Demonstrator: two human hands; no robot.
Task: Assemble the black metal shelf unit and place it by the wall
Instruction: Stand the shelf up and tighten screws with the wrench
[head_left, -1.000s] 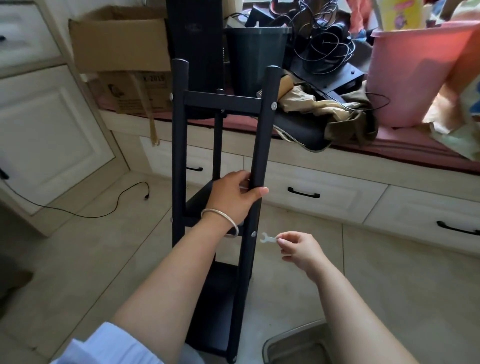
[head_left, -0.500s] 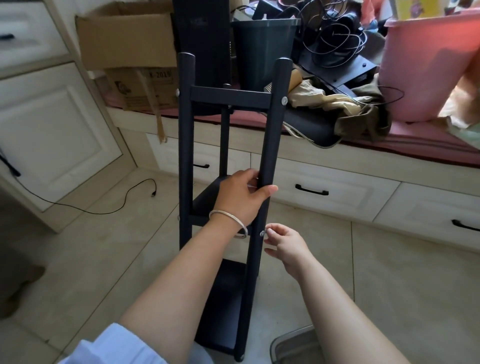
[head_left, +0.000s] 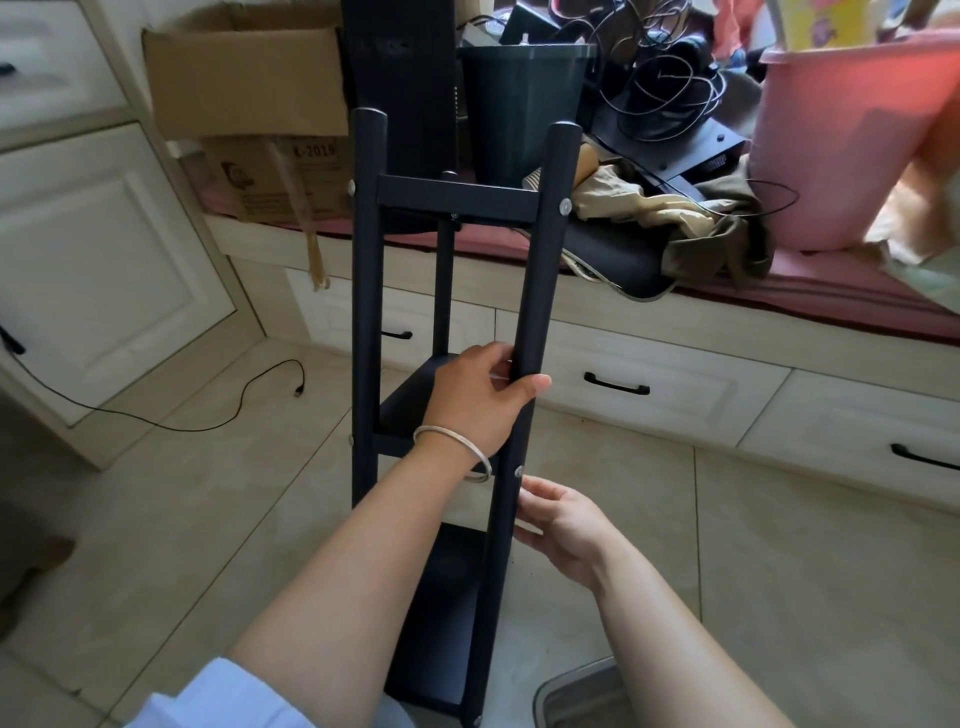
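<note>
The black metal shelf unit (head_left: 367, 291) stands upright on the tiled floor in front of me, with three shelves between round posts. My left hand (head_left: 475, 402) grips the right front post at mid-height, thumb across its front. My right hand (head_left: 563, 525) is against the same post just below a silver screw (head_left: 518, 472). Its thumb and fingers curl round the post from the right, with the fingertips hidden behind it. The small wrench is out of sight.
A window bench with drawers (head_left: 675, 384) runs behind the shelf unit. It is piled with a cardboard box (head_left: 244, 78), a black bin (head_left: 519, 98), cables, cloth and a pink bucket (head_left: 841, 135). A black cable (head_left: 208, 421) lies on the floor at left and a metal tray (head_left: 582, 696) sits near my right arm.
My right hand carried the small wrench to the post's screw, then slid just below it and closed round the post. The wrench is no longer visible. My left hand kept its grip.
</note>
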